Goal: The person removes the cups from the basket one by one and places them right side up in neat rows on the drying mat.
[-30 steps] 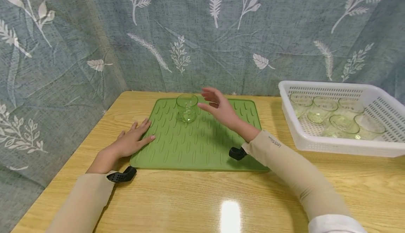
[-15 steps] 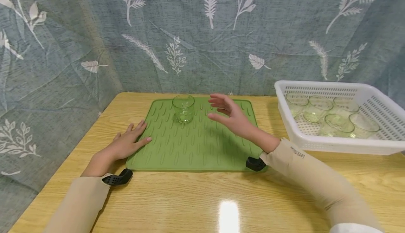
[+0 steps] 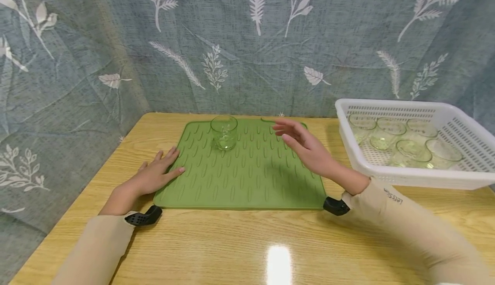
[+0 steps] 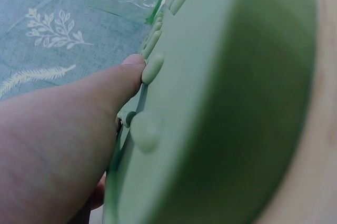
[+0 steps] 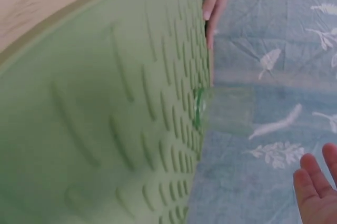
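A clear green-tinted drinking glass (image 3: 224, 133) stands upright on the back left part of a green ribbed mat (image 3: 239, 177). My left hand (image 3: 156, 175) rests flat at the mat's left edge, thumb on the mat and fingers spread. In the left wrist view the thumb (image 4: 118, 81) touches the ribbed surface. Above the mat's right side my right hand (image 3: 305, 145) is held in the air, holding nothing, its fingers loosely bent and apart from the glass. The right wrist view shows the fingers (image 5: 313, 174) away from the glass (image 5: 226, 109).
A white plastic basket (image 3: 425, 177) stands on the wooden table (image 3: 216, 242) to the right, with several similar glasses (image 3: 390, 134) upright inside. Behind the table hangs a grey-blue curtain (image 3: 247, 70) with white leaf patterns; it also runs along the left side.
My right hand has moved right, away from the glass on the mat and toward the basket. The left hand keeps its place on the mat edge. The head view has shifted slightly.
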A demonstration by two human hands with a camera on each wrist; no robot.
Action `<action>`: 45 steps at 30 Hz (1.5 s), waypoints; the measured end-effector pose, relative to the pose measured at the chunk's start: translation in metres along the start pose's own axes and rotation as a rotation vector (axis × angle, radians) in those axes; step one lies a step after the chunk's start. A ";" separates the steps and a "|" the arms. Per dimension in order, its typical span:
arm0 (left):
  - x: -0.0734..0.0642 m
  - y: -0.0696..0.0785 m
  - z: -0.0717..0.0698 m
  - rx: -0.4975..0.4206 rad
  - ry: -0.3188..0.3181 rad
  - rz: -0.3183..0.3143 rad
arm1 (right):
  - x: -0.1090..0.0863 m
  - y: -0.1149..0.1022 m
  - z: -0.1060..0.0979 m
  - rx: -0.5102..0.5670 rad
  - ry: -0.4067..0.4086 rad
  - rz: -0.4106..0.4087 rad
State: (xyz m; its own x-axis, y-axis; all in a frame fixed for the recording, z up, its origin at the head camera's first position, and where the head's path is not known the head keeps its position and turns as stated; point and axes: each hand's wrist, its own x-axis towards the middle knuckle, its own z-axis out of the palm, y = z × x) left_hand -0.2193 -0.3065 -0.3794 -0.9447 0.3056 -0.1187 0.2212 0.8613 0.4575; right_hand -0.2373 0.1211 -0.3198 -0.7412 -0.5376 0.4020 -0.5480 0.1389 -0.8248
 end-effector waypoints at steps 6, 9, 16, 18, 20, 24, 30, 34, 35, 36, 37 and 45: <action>0.001 0.000 0.001 -0.003 0.005 0.003 | -0.014 -0.001 -0.014 -0.027 0.019 -0.002; 0.001 0.000 0.001 -0.006 0.006 0.002 | -0.021 -0.003 -0.023 -0.043 0.023 -0.007; 0.001 0.000 0.000 -0.004 0.003 0.000 | -0.036 -0.010 -0.043 -0.143 0.056 -0.030; 0.001 -0.001 -0.001 -0.001 0.004 -0.001 | -0.040 -0.010 -0.048 -0.166 0.072 -0.046; 0.001 -0.001 -0.001 0.001 0.004 -0.001 | -0.044 -0.009 -0.053 -0.203 0.084 -0.073; 0.001 -0.001 -0.002 0.005 0.004 -0.001 | -0.052 -0.006 -0.065 -0.292 0.094 -0.111; 0.000 0.000 -0.002 0.002 0.005 0.002 | -0.065 -0.006 -0.084 -0.411 0.096 -0.119; -0.002 0.001 -0.002 -0.008 0.009 0.006 | -0.073 -0.007 -0.096 -0.481 0.089 -0.094; -0.002 0.001 -0.002 -0.010 0.009 0.007 | -0.075 -0.007 -0.099 -0.495 0.085 -0.082; -0.003 0.001 -0.001 -0.012 0.010 0.007 | -0.077 -0.007 -0.102 -0.510 0.077 -0.065; -0.003 0.001 -0.001 -0.016 0.009 0.007 | -0.078 -0.007 -0.105 -0.519 0.067 -0.050; -0.004 0.000 0.002 -0.018 0.009 0.002 | -0.094 -0.008 -0.129 -0.601 -0.026 0.129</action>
State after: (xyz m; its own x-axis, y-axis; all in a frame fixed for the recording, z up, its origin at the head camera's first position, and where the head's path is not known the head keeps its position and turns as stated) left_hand -0.2148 -0.3071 -0.3803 -0.9463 0.3039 -0.1101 0.2188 0.8531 0.4737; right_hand -0.2137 0.2779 -0.2996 -0.8108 -0.5040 0.2975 -0.5824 0.6447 -0.4951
